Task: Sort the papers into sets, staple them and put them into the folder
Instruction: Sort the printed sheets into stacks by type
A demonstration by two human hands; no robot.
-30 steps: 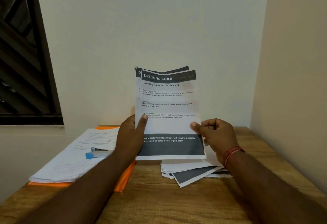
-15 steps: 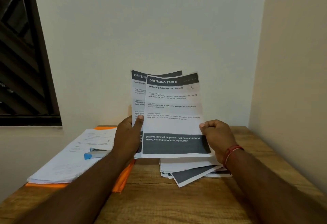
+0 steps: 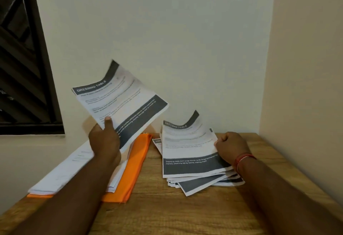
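Observation:
My left hand (image 3: 104,141) grips a small set of "Dressing Table" sheets (image 3: 120,104), tilted in the air above the orange folder (image 3: 136,162). A stack of white papers (image 3: 63,175) lies on the folder; my left arm hides the stapler. My right hand (image 3: 230,147) pinches the right edge of a single "Dressing Table" sheet (image 3: 187,147) low over the loose pile of printed papers (image 3: 200,182) on the wooden table (image 3: 167,214).
The table stands in a corner, with a white wall behind and a cream wall at the right. A dark window with a grille (image 3: 20,58) is at the upper left. Bare wood shows at the table's front.
The two hands have parted. My right hand has carried the top sheet down to the right onto the pile, and my left hand has tilted the other sheets leftward over the folder.

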